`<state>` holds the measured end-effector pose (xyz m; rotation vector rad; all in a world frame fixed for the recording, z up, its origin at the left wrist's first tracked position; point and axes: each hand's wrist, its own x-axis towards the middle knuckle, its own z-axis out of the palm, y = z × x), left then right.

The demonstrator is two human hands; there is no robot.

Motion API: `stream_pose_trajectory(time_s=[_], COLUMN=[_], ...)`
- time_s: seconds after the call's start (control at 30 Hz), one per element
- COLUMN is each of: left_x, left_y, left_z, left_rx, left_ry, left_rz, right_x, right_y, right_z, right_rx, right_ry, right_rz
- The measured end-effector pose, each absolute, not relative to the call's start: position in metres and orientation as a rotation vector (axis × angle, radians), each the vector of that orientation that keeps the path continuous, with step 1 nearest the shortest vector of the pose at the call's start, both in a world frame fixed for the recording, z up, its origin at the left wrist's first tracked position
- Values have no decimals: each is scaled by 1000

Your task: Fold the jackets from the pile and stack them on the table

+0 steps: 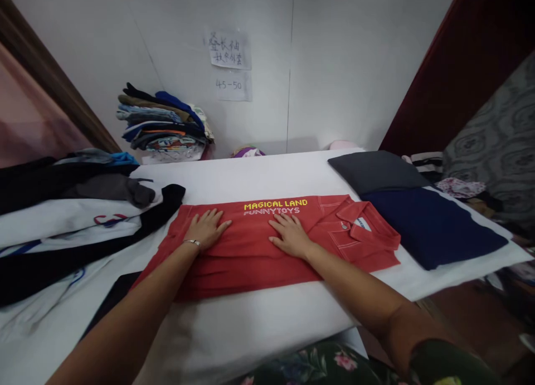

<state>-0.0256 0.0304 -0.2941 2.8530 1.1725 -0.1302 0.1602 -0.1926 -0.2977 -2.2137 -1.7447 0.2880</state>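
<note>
A red collared jacket (251, 265) lies sideways on the white-covered table (259, 176), its collar toward the right. One sleeve is laid along the body, with yellow and white lettering along the far edge. My left hand (205, 229) rests flat on the jacket's left part, fingers spread, a bracelet on the wrist. Flat on its middle, just below the lettering, lies my right hand (291, 234) with the fingers apart. Both palms press on the cloth and neither hand grips it. The underside of the jacket is hidden.
Loose clothes (83, 206) in black, white and grey heap up at the left. A stack of folded garments (163, 123) stands against the back wall. Right of the jacket lie a folded navy garment (434, 223) and a dark grey one (376, 170). Paper signs (229, 50) hang on the wall.
</note>
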Motion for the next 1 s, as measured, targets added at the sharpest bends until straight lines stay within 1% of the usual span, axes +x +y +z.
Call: stream_pose_trajectory(time_s=[0.13, 0.2, 0.33, 0.53, 1.0], left_x=[-27, -28, -27, -27, -28], left_y=[34, 36, 36, 36, 36], left_z=[-297, -297, -297, -298, -299], left_rx=[2875, 2885, 2881, 2889, 2898], left_ry=[1168, 1158, 1146, 1131, 1156], left_rz=[-102, -75, -38, 5, -27], right_x=[183, 208, 272, 333, 364], right_y=[-188, -186, -192, -222, -241], right_z=[-291, -285, -278, -283, -294], right_rx=[-2152, -2200, -2515, -2757, -2916], right_ry=[-1731, -1667, -1459, -1255, -1146], right_rz=[441, 359, 90, 21, -105])
